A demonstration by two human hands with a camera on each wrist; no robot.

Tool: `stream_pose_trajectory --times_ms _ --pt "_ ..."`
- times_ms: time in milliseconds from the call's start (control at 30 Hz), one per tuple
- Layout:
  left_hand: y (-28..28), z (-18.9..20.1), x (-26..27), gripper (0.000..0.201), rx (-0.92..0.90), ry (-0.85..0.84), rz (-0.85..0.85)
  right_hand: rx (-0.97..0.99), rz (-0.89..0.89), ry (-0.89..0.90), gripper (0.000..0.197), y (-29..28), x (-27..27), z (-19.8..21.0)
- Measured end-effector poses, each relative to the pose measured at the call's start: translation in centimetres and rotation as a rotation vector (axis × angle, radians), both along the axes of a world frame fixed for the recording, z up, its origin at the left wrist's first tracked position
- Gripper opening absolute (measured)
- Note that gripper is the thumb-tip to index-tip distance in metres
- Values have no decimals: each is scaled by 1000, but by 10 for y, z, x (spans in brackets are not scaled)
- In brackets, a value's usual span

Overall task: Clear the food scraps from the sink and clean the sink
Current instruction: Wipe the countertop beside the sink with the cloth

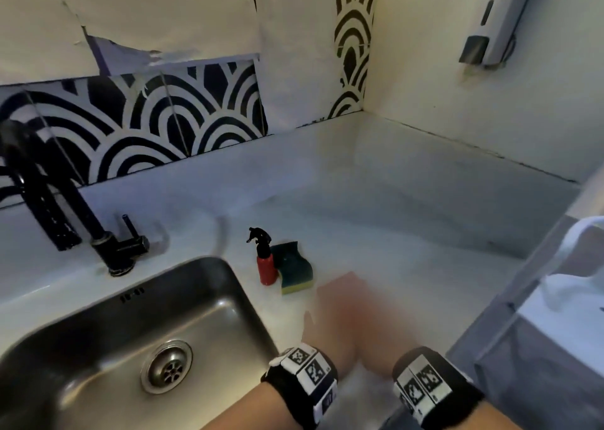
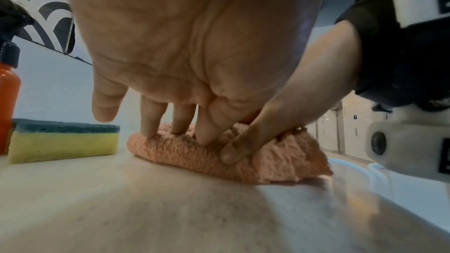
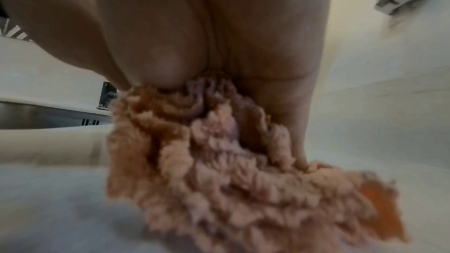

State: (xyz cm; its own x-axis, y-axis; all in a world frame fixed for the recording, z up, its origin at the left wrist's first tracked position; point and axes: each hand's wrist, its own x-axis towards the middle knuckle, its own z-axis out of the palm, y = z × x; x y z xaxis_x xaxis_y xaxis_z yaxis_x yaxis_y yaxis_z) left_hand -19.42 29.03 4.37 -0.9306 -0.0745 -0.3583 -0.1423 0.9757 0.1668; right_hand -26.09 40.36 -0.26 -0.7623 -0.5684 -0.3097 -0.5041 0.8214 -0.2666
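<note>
On the white counter (image 1: 408, 233) just right of the steel sink (image 1: 98, 331), both hands are on a fluffy peach cloth (image 2: 255, 159). My left hand (image 2: 170, 122) presses fairly straight fingers (image 2: 207, 132) down onto the cloth's top. My right hand (image 3: 207, 91) has the cloth (image 3: 231, 180) bunched up in its grip, and its thumb (image 2: 233, 149) lies on the cloth's front. In the head view both hands (image 1: 346, 318) are motion-blurred. The basin around the drain (image 1: 166, 367) shows no scraps.
A red spray bottle (image 1: 265, 266) and a yellow-green sponge (image 1: 294, 269) stand close behind the hands. The black faucet (image 1: 65, 201) rises behind the sink. A dispenser (image 1: 496, 21) hangs on the right wall. A grey bin with a white bag (image 1: 555, 299) sits at the right edge.
</note>
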Motion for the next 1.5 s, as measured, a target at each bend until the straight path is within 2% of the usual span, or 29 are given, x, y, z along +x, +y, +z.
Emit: stream_pose_trajectory --times_ms 200,300,367,433,533,667,767,867,967,1067,1133,1300,1367,1400,1500 --pt "-3 12 -27 69 28 112 164 28 0 7 72 -27 -69 -13" --pt "-10 12 -42 81 -27 164 288 26 48 -1 72 -43 -105 -25" --pt "-19 14 -49 91 -68 192 403 0 63 -8 73 -59 -135 -51" --pt "-24 8 -53 88 -100 141 464 26 99 12 76 -72 -135 -26" --pt "-28 3 -62 85 -188 156 470 -2 117 42 70 -85 -136 4" --pt "-29 -3 -75 92 -138 128 574 -12 124 15 69 -104 -151 6" --pt "-35 -16 -84 77 -95 60 534 28 156 45 77 -119 -165 -3" --pt "-41 -20 -91 67 -127 71 551 85 149 67 72 -126 -169 5" --pt "-39 -15 -95 72 -146 58 563 6 161 58 73 -128 -173 4" --pt "-39 -12 -94 77 -174 51 546 26 134 6 74 -128 -173 4" --pt "-39 -12 -92 79 -152 55 554 39 136 37 73 -125 -171 8" --pt "-46 -2 -81 77 -67 90 595 -104 161 99 76 -108 -168 8" --pt "-48 2 -73 72 -25 86 587 -167 145 143 67 -101 -161 12" --pt "-49 5 -69 67 -12 93 591 -208 169 185 62 -100 -159 17" --pt "-53 14 -51 63 6 128 591 -238 408 343 57 -104 -157 25"
